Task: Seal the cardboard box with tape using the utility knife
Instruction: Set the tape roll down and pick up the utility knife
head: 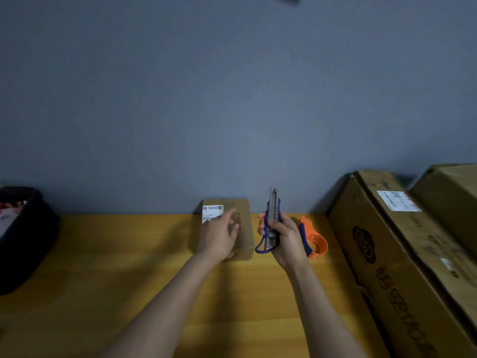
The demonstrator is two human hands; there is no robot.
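Observation:
A small cardboard box [245, 228] with a white label lies on the wooden table [116, 254] against the wall. My left hand [218, 235] hovers over its top, fingers apart, holding nothing. My right hand [286, 241] grips a blue utility knife [272, 218] upright, just right of the box, with its metal blade end pointing up. An orange tape dispenser [315, 240] lies on the table behind and to the right of that hand, partly hidden by it.
A large cardboard box [402, 267] stands along the table's right side, with another box [451, 192] behind it. A black bin [23, 236] sits at the left edge. A blue-grey wall [232, 99] closes the back.

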